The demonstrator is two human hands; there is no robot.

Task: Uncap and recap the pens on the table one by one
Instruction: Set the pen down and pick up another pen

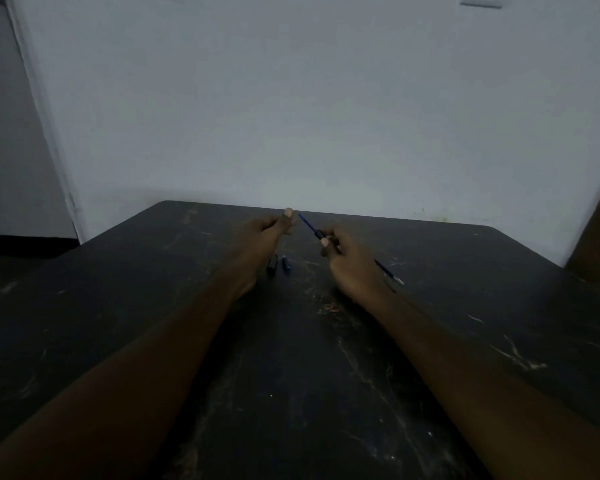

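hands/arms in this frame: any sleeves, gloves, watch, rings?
Nothing worn that shows. Both forearms are bare from the bottom edge up to the wrists: no sleeves, gloves, watch or bands. The left hand and right hand look bare too; the frame is too dim to rule out rings.

Blue pen (309,224) tilted, raised; two caps (278,264) on table.

1. Two arms show, from the lower corners up to the hands.
2. Both forearms are bare: no sleeve reaches into view.
3. The left hand (269,230) wears no glove, ring or band that shows.
4. The right hand (349,258) is bare as well, and its wrist carries no watch.
5. Short, pale nails show on a left fingertip and on the right thumb.
6. Dim light blurs finer detail.
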